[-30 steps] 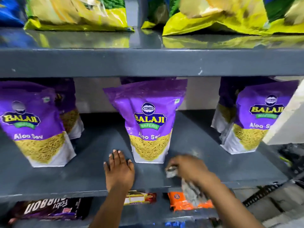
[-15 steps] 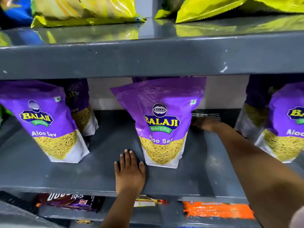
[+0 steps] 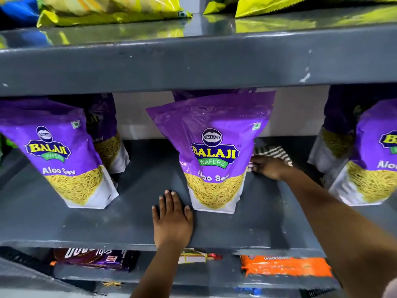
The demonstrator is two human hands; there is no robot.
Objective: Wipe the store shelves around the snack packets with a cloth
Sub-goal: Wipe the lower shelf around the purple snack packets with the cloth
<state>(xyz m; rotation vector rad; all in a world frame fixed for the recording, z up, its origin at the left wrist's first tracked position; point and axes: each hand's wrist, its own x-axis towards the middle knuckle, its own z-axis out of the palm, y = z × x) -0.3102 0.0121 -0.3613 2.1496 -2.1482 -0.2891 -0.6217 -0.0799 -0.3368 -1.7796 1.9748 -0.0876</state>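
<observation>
A grey metal shelf (image 3: 137, 214) holds upright purple Aloo Sev packets: one at the left (image 3: 58, 155), one in the middle (image 3: 214, 151), one at the right (image 3: 373, 164). My right hand (image 3: 268, 168) reaches deep into the shelf just right of the middle packet and presses a striped cloth (image 3: 272, 153) onto the shelf floor near the back. My left hand (image 3: 171, 220) lies flat, fingers apart, on the shelf's front part, just left of the middle packet's base.
More purple packets stand behind the left (image 3: 107, 138) and right (image 3: 337, 130) ones. The upper shelf (image 3: 193, 61) carries yellow-green packets (image 3: 107, 11). The shelf below holds a dark biscuit pack (image 3: 92, 258) and an orange cookie pack (image 3: 285, 265).
My right hand went from the shelf's front edge to the back beside the middle packet with the cloth, and has drawn slightly forward. The view moved closer. The left hand stayed put.
</observation>
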